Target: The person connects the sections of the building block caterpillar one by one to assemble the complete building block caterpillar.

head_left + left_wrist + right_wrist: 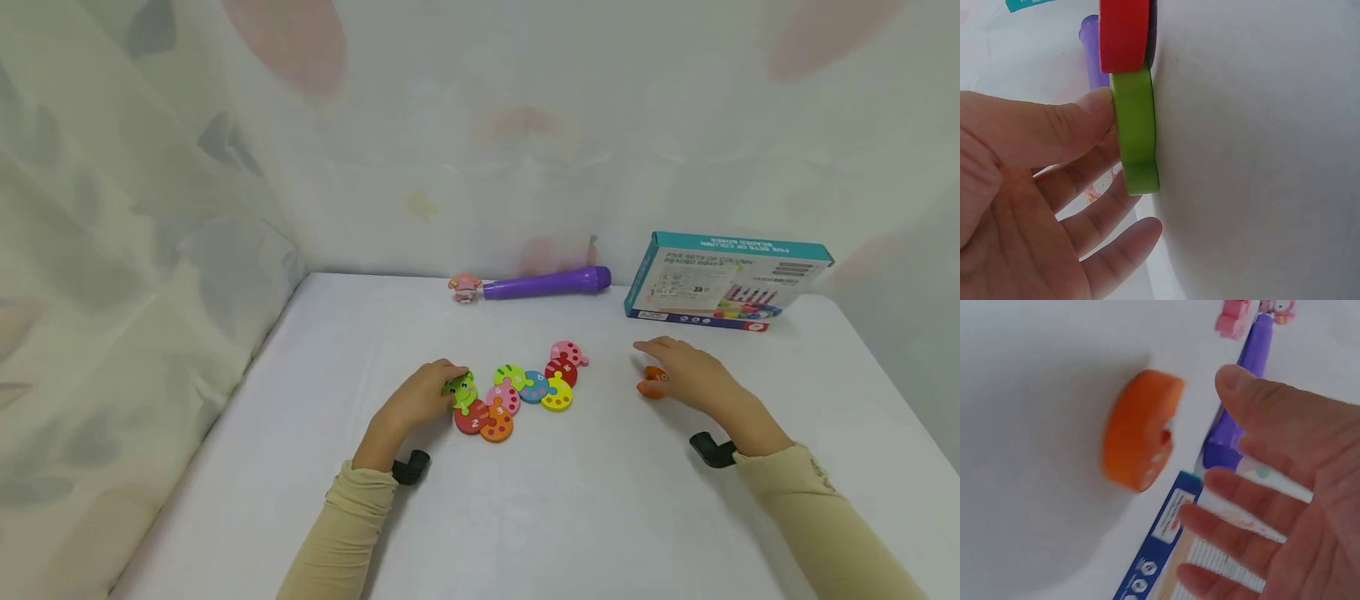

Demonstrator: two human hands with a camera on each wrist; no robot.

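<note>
At the left end of a curved chain of several colourful numbered caterpillar puzzle pieces lies a green head piece (462, 392) with a smiling face. My left hand (422, 396) pinches its edge between thumb and fingers; the green side (1135, 134) shows close up in the left wrist view. A red piece (471, 418) joins the head, and a pink piece (567, 352) ends the chain at the far right. My right hand (693, 377) hovers around an orange piece (1141, 431) that lies apart from the chain, its fingers spread and holding nothing.
A purple toy microphone (547, 283) lies along the back of the white table (585, 517), beside a small pink figurine (465, 287). At the back right a teal-edged box (727, 279) stands upright. Patterned cloth (465, 167) hangs behind the table.
</note>
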